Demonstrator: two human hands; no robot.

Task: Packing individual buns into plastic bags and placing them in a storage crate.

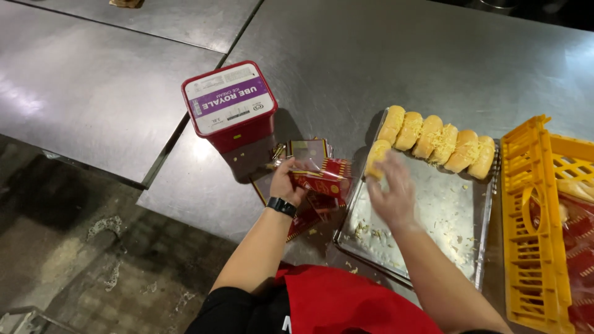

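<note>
steel table (pixel 383 55) carries red tub (pixel 230 105), pile of red wrappers (pixel 309 185), metal tray (pixel 445 210), yellow crate (pixel 535 235) at right edge

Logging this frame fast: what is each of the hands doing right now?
Left hand: closed, holding a red bag.
Right hand: open, on a bun at the tray.
</note>
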